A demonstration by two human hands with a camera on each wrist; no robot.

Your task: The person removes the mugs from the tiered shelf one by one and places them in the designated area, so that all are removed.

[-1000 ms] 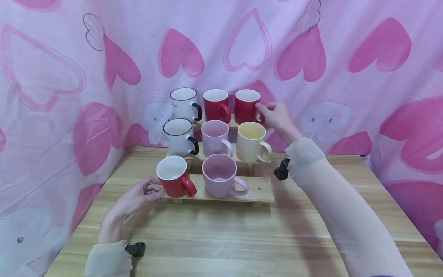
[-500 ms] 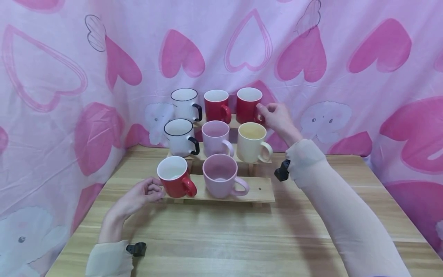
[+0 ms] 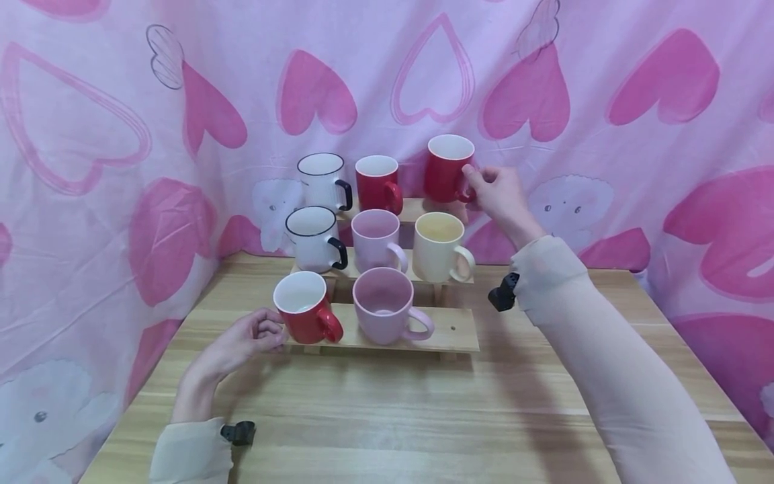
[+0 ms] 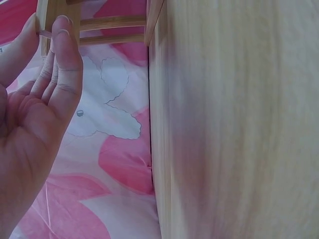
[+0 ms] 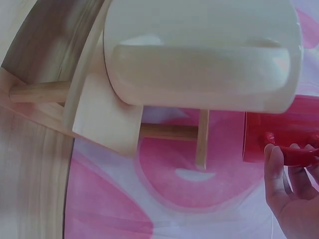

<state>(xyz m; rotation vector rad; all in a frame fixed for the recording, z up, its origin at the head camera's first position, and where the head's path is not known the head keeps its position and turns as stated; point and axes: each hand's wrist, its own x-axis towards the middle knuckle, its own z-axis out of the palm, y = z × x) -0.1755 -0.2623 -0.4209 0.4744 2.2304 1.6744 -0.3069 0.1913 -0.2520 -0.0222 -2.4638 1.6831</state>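
My right hand (image 3: 502, 198) holds a red mug (image 3: 444, 169) by its handle, raised above the right end of the top shelf of a wooden tiered rack (image 3: 462, 331). In the right wrist view, the fingers (image 5: 277, 179) curl at the handle of this red mug (image 5: 274, 127), apart from the rack. My left hand (image 3: 242, 341) pinches the left end of the lowest shelf; the left wrist view has its thumb and fingertips on both faces of the board (image 4: 55, 11). Right beside it stands another red mug (image 3: 300, 314), on that shelf.
A pink mug (image 3: 382, 309) shares the lowest shelf. The middle shelf bears a black-rimmed white mug (image 3: 310, 243), a smaller pink mug (image 3: 373, 243) and a cream mug (image 3: 437, 252). Up top are a white mug (image 3: 318, 183) and a red mug (image 3: 375, 187). A heart-patterned curtain (image 3: 375, 40) hangs behind.
My right hand has lifted the red mug off the top shelf, moving it up and to the right. The left hand keeps its hold on the rack.
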